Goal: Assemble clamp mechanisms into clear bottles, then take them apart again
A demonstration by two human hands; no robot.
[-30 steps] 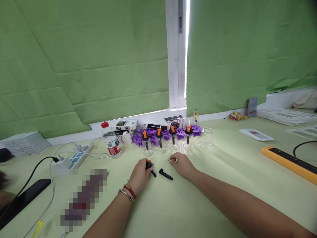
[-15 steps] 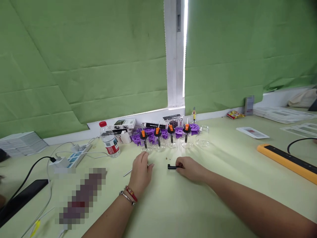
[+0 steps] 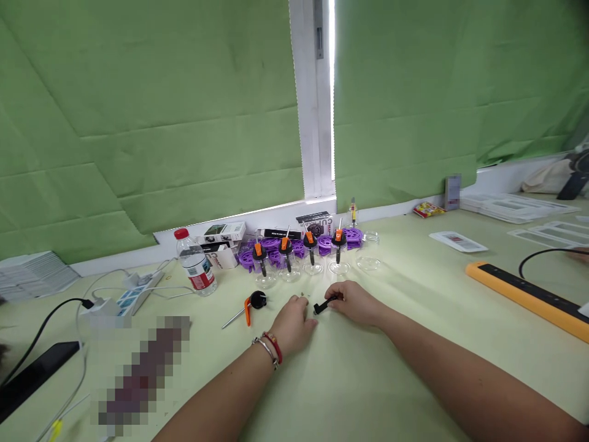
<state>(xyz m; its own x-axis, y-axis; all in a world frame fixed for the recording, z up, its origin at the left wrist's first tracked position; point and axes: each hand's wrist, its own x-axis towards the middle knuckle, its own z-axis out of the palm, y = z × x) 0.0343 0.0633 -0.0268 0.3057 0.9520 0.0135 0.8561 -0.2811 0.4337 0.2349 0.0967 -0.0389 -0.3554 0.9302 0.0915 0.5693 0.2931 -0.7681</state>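
bottle (image 3: 193,271) left of jars (image 3: 299,270), table (image 3: 414,319)

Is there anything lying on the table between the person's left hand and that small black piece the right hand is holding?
Almost nothing. The left hand rests just left of the black piece pinched in the right hand. Between them lies only bare table; a few tiny bits sit just behind the gap, too small to identify.

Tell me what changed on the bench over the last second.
The left hand let go of the orange-and-black cap piece, now lying apart on the table, and moved right. The right hand picked up the small black part. The row of glass jars stayed put.
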